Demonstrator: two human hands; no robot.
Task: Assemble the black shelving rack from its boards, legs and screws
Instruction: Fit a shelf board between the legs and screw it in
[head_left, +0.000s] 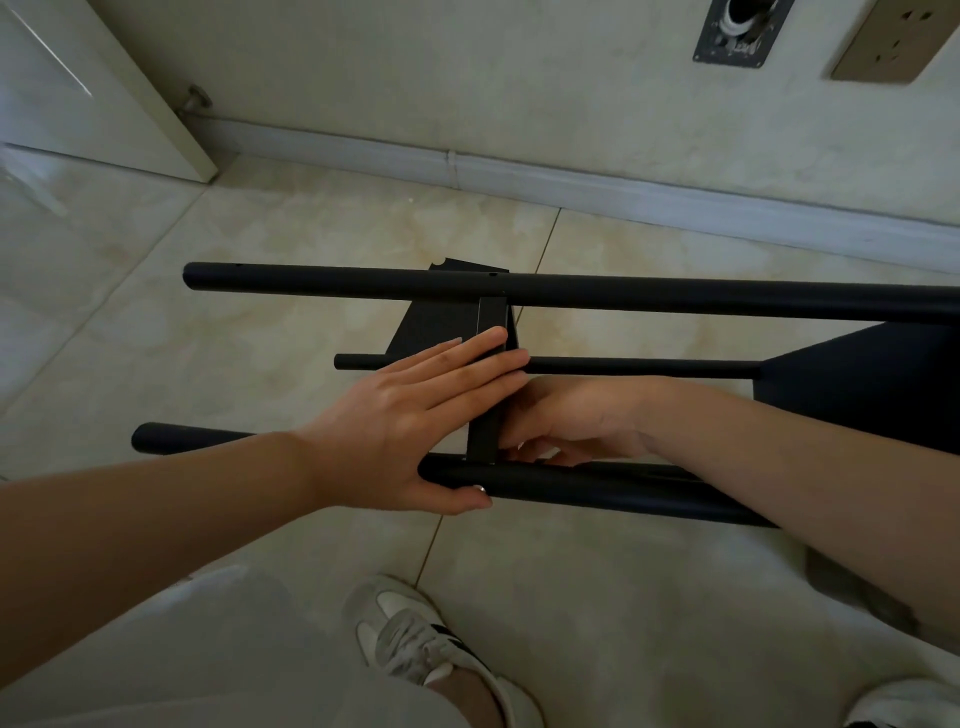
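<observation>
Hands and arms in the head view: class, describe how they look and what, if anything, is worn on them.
Both arms are bare to the edge of the frame: no sleeves, gloves, watch or bracelets show. The left hand has short nails, one catching the light on the thumb. The right hand shows no rings where visible; its fingertips are partly hidden.

The room around me is dim and the light is soft and even, with a faint greenish-grey cast over everything. The glossy floor tiles (291, 244) catch a pale sheen at the far left, near the white door (88, 98), so the light seems to come from that side. Shadows are weak: only a soft dark patch under my right forearm (810, 467). The black poles (571, 293) are so dark that they show almost no surface detail. My left hand (410, 421) is sharp, while my trousers (208, 660) at the bottom edge look smeared. The skirting board (623, 189) bows from wide-angle distortion.
</observation>
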